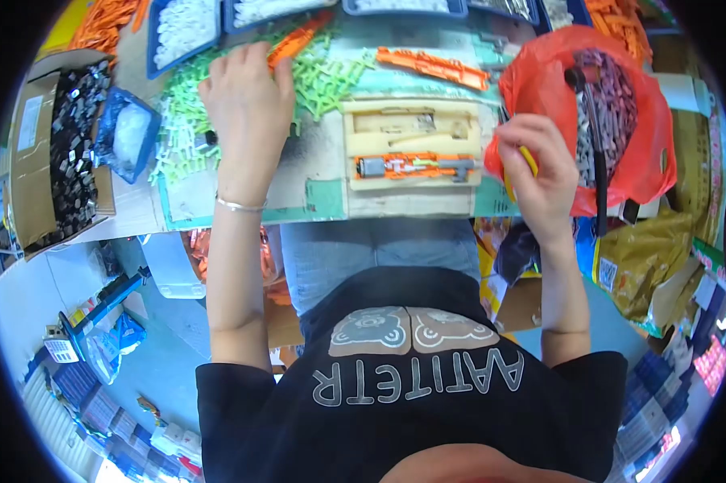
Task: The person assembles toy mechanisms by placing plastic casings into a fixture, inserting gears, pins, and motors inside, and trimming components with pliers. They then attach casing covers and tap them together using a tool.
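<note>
Closest to the head camera, black T-shirt [411,370], printed lettering upside down. Left hand [250,92] palm-down over green parts [322,84], fingers bent, with tips out of sight; no telling whether pinching anything. Orange part [300,42] right beside thumb and forefinger. Right hand [540,165] curled narrow around yellow-handled tool [529,160], near red plastic bag [532,68] of purple and grey parts [608,121]. Between hands, cream fixture [415,146] with orange assembly [415,167] lying in nearer recess; longer orange piece [431,68] just beyond. Blue trays [411,14] along far edge, carton [37,185] of black pieces far left. Dark bar [598,161] across bag mouth, partly blocking contents.
</note>
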Demonstrator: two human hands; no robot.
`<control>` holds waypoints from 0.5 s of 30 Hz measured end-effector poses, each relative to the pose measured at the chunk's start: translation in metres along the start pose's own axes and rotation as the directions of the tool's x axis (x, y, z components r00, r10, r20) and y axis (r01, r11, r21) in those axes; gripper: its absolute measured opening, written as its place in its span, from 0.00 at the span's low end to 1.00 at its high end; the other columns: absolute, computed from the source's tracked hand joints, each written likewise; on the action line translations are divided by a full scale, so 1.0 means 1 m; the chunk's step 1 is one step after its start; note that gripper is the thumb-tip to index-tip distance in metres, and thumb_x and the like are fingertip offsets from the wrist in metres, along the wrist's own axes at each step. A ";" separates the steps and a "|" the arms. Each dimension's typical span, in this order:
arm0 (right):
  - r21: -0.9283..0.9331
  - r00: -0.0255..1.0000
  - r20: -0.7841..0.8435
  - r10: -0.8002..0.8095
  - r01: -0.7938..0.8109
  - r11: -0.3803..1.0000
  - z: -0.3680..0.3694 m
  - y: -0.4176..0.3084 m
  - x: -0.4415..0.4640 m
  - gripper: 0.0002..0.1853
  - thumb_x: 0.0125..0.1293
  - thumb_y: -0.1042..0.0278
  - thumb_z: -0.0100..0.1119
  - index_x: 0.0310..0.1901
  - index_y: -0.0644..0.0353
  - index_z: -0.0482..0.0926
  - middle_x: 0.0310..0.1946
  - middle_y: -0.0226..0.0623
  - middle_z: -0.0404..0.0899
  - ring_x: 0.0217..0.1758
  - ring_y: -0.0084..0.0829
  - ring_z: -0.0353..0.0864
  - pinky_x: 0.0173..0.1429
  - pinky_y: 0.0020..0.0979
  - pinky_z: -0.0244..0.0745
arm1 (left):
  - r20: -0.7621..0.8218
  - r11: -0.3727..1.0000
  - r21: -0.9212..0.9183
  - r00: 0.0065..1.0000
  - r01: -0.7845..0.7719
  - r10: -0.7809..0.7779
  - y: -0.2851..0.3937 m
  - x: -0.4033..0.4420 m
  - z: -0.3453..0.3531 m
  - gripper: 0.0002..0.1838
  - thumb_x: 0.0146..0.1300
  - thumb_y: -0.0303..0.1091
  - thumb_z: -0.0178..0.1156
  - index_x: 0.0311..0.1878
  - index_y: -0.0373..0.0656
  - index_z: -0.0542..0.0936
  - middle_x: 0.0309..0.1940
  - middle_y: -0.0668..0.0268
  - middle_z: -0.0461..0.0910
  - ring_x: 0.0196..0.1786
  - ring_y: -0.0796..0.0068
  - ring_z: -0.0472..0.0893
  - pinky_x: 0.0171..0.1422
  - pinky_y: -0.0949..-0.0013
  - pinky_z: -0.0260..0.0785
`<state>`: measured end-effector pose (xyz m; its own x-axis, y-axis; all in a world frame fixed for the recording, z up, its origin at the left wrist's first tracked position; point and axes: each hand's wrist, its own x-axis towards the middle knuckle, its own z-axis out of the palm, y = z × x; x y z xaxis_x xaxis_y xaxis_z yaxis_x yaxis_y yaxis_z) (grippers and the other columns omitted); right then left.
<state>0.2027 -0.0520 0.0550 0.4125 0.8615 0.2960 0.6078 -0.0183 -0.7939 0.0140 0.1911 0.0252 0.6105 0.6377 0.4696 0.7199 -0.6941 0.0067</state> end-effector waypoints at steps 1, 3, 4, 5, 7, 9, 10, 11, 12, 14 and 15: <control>0.001 1.000 -0.001 -0.019 0.019 1.000 0.001 -0.002 0.002 0.09 0.59 0.85 0.56 0.41 0.66 0.79 0.42 0.39 0.76 0.47 0.28 0.76 0.52 0.25 0.70 | -0.017 1.000 0.007 1.000 0.007 -0.007 -0.002 0.002 0.000 0.11 0.55 0.35 0.62 0.41 0.44 0.80 0.41 0.64 0.80 0.47 0.63 0.76 0.51 0.61 0.62; -0.001 0.998 0.043 -0.045 0.045 0.999 0.005 -0.001 0.006 0.09 0.57 0.85 0.57 0.40 0.66 0.80 0.41 0.39 0.76 0.45 0.28 0.77 0.50 0.24 0.71 | 0.012 0.999 -0.010 0.999 -0.039 0.039 -0.002 0.004 0.001 0.10 0.55 0.36 0.63 0.39 0.45 0.80 0.38 0.66 0.80 0.45 0.64 0.76 0.49 0.60 0.62; 0.005 0.997 0.047 -0.059 0.059 0.998 0.006 0.000 0.007 0.10 0.57 0.85 0.58 0.40 0.67 0.80 0.41 0.39 0.76 0.46 0.27 0.77 0.48 0.23 0.72 | -0.014 0.998 -0.031 0.998 -0.062 0.062 -0.004 0.002 0.002 0.10 0.55 0.36 0.64 0.40 0.45 0.79 0.37 0.68 0.80 0.44 0.65 0.76 0.49 0.59 0.61; 0.005 0.997 0.050 -0.063 0.063 0.998 0.006 -0.001 0.010 0.10 0.57 0.85 0.58 0.40 0.67 0.80 0.41 0.39 0.76 0.46 0.27 0.77 0.48 0.23 0.72 | -0.015 0.998 -0.030 0.998 -0.058 0.057 -0.006 0.000 0.000 0.10 0.55 0.36 0.64 0.40 0.45 0.79 0.37 0.68 0.80 0.44 0.65 0.76 0.49 0.59 0.61; -0.010 0.995 0.070 -0.073 0.074 0.997 0.008 -0.006 0.017 0.12 0.56 0.86 0.58 0.42 0.66 0.80 0.41 0.39 0.76 0.46 0.29 0.77 0.48 0.23 0.72 | -0.058 0.972 -0.225 0.997 -0.067 0.055 -0.007 -0.007 -0.005 0.13 0.55 0.33 0.64 0.43 0.43 0.77 0.36 0.66 0.79 0.42 0.64 0.76 0.48 0.61 0.61; -0.116 0.981 0.050 -0.187 0.191 0.975 0.015 -0.012 0.029 0.12 0.56 0.84 0.59 0.43 0.64 0.80 0.42 0.40 0.76 0.46 0.29 0.77 0.47 0.24 0.73 | -0.031 0.905 -0.421 0.999 -0.051 0.042 -0.001 -0.015 -0.021 0.14 0.55 0.31 0.65 0.45 0.43 0.75 0.36 0.65 0.80 0.42 0.65 0.77 0.49 0.63 0.62; -0.224 0.954 0.040 -0.298 0.299 0.927 0.020 -0.017 0.035 0.12 0.57 0.83 0.60 0.43 0.63 0.80 0.42 0.40 0.76 0.45 0.30 0.77 0.46 0.24 0.73 | -0.004 0.798 -0.602 0.999 -0.030 0.035 0.004 -0.019 -0.031 0.15 0.55 0.29 0.65 0.46 0.42 0.74 0.37 0.64 0.80 0.42 0.66 0.78 0.49 0.65 0.63; -0.222 0.955 0.047 -0.291 0.294 0.929 0.024 -0.029 0.044 0.12 0.57 0.83 0.60 0.43 0.63 0.80 0.42 0.40 0.76 0.45 0.30 0.77 0.46 0.24 0.73 | 0.005 0.796 -0.605 0.999 -0.022 0.031 0.012 -0.024 -0.039 0.15 0.55 0.29 0.65 0.46 0.42 0.74 0.37 0.64 0.80 0.42 0.66 0.78 0.49 0.65 0.63; -0.435 0.910 0.110 -0.400 0.406 0.804 0.027 -0.044 0.054 0.11 0.57 0.80 0.61 0.43 0.62 0.80 0.42 0.40 0.77 0.46 0.29 0.77 0.45 0.24 0.73 | 0.095 0.604 -0.793 0.995 0.080 -0.008 0.021 -0.030 -0.048 0.16 0.56 0.28 0.65 0.47 0.41 0.73 0.37 0.63 0.80 0.42 0.68 0.79 0.49 0.66 0.65; -0.610 0.857 0.207 -0.472 0.490 0.622 0.029 -0.050 0.055 0.11 0.58 0.77 0.62 0.44 0.60 0.80 0.41 0.40 0.78 0.46 0.29 0.77 0.44 0.24 0.73 | 0.218 0.341 -0.920 0.975 0.193 0.037 0.026 -0.037 -0.063 0.14 0.57 0.27 0.65 0.46 0.39 0.74 0.39 0.61 0.81 0.43 0.71 0.81 0.45 0.68 0.70; -0.484 0.888 0.315 -0.336 0.455 0.748 0.027 -0.048 0.052 0.10 0.59 0.74 0.63 0.43 0.61 0.80 0.39 0.39 0.79 0.45 0.27 0.78 0.42 0.24 0.72 | 0.230 0.333 -0.921 0.972 0.204 0.040 0.026 -0.043 -0.067 0.14 0.57 0.27 0.65 0.46 0.39 0.74 0.39 0.61 0.81 0.43 0.71 0.81 0.45 0.68 0.70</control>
<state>0.1762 0.0076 0.0942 -0.0515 0.9307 0.3622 0.9704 0.1324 -0.2021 -0.0161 0.1233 0.0647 0.6987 0.6688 0.2543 0.0601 -0.4090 0.9106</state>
